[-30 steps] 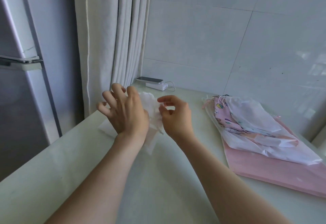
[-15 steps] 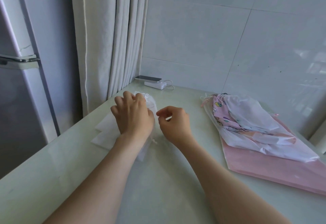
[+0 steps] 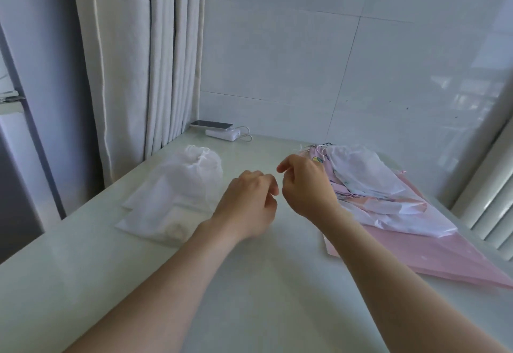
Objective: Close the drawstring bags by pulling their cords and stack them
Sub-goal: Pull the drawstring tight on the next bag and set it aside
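A small stack of white drawstring bags [image 3: 172, 197] lies on the table at the left, the top one gathered shut at its far end. A pile of white and pink bags [image 3: 369, 194] lies at the right on a large pink bag [image 3: 433, 252]. My left hand [image 3: 247, 208] hovers over the table between the two piles, fingers loosely curled and holding nothing. My right hand [image 3: 305, 183] is at the near left edge of the right pile, fingers loosely curled; I see nothing in it.
A phone [image 3: 212, 124] on a white power bank [image 3: 222, 134] with a cable sits at the back by the curtain [image 3: 144, 61]. The table [image 3: 249, 291] meets a tiled wall behind. A fridge [image 3: 16, 158] stands at the left.
Both hands have let go of the white bag at the left and moved right. The bag now lies on the left stack, and my right hand has reached the right pile.
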Action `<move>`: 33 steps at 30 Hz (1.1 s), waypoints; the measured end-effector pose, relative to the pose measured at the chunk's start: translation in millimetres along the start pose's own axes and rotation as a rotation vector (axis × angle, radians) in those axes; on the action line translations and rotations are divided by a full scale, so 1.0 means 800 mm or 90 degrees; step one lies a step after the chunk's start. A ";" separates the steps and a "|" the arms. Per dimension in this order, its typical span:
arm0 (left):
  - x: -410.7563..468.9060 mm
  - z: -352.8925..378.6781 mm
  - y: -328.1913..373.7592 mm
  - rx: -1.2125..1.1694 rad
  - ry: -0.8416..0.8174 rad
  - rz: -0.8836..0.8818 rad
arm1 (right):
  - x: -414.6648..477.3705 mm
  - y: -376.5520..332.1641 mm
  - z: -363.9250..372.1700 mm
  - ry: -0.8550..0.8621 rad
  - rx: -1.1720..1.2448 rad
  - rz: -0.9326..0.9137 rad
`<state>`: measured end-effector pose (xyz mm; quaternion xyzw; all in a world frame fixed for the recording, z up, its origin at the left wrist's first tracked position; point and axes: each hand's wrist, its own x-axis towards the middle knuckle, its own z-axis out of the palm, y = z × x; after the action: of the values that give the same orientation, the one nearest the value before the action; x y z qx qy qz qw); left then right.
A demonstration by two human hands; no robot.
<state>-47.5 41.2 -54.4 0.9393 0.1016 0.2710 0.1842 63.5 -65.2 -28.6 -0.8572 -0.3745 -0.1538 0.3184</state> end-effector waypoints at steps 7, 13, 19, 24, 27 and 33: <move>0.025 0.033 0.037 -0.030 -0.139 0.025 | -0.003 0.100 -0.043 0.047 -0.264 0.042; 0.054 0.063 0.068 -0.102 -0.185 0.018 | -0.004 0.145 -0.054 0.008 -0.178 0.183; 0.048 0.098 0.085 -0.068 -0.213 0.051 | -0.001 0.160 -0.052 -0.131 -0.171 0.281; 0.044 0.100 0.077 -0.029 -0.242 0.064 | -0.006 0.150 -0.055 -0.113 -0.227 0.289; 0.043 0.102 0.074 -0.022 -0.236 0.070 | -0.007 0.143 -0.058 -0.046 -0.262 0.280; 0.039 0.104 0.072 -0.026 -0.196 0.063 | -0.005 0.144 -0.056 0.070 -0.309 0.227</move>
<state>28.8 -26.5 -82.0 0.9697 0.0201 0.1347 0.2027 144.8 -156.1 -46.5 -0.9508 -0.1530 -0.2264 0.1460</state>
